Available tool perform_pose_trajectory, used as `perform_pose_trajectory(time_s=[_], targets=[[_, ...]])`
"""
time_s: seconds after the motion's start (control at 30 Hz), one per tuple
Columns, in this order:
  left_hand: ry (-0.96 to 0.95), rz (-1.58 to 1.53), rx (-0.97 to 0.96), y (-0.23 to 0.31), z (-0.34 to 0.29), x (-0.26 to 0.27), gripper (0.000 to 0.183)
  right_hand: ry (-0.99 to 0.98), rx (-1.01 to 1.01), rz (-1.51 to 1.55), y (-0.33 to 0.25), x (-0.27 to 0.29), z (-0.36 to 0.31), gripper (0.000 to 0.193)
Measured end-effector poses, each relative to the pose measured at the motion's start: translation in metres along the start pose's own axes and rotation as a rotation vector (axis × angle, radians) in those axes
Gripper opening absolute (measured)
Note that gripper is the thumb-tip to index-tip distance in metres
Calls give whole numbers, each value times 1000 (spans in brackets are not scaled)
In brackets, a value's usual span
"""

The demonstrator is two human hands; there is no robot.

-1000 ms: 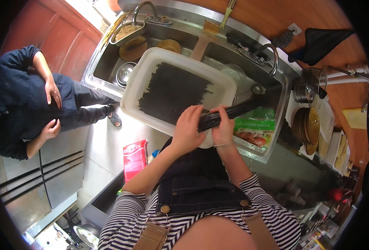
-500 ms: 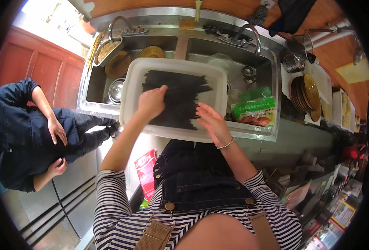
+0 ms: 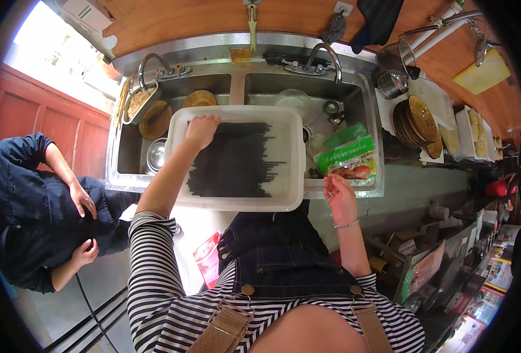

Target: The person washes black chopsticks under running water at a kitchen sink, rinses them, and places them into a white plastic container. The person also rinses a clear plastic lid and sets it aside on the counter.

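A white plastic tub [image 3: 299,159] sits across the near edge of the double sink. Inside lie many thin black sticks, like chopsticks [image 3: 231,162], side by side with uneven right ends. My left hand [image 3: 203,130] is closed at the far left corner of the sticks; its fingertips are hidden, so what they grip cannot be seen. My right hand [image 3: 342,197] is off the tub, fingers loosely bent and slightly apart, holding nothing visible. Its fingertips come up to the lower edge of a green and clear plastic food package [image 3: 347,156]; whether they touch it is unclear.
Brown plates [image 3: 154,119] and a metal bowl [image 3: 156,154] lie in the left basin. A clear bowl [image 3: 293,105] and a ladle [image 3: 336,117] are in the right one. Stacked plates [image 3: 416,125] stand on the right. Another person in dark clothes [image 3: 48,212] is at my left.
My right hand has left the tub and moved right to the package. My left hand has shifted to the sticks' far left corner. The sticks now lie straighter, and the view has shifted.
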State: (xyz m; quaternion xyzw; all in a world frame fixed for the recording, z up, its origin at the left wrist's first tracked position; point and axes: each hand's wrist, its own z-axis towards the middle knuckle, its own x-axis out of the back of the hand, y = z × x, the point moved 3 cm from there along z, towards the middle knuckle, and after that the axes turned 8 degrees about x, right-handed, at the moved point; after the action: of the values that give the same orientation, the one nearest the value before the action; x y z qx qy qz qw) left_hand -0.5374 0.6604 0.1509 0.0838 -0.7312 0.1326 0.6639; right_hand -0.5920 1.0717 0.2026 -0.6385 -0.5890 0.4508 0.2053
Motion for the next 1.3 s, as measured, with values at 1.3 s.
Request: perform_pose_trajectory(time_s=[1.3], targets=[[-136,-465,-162,-14,-113,-19,29,-38,51,-85,7,-1,7,7]])
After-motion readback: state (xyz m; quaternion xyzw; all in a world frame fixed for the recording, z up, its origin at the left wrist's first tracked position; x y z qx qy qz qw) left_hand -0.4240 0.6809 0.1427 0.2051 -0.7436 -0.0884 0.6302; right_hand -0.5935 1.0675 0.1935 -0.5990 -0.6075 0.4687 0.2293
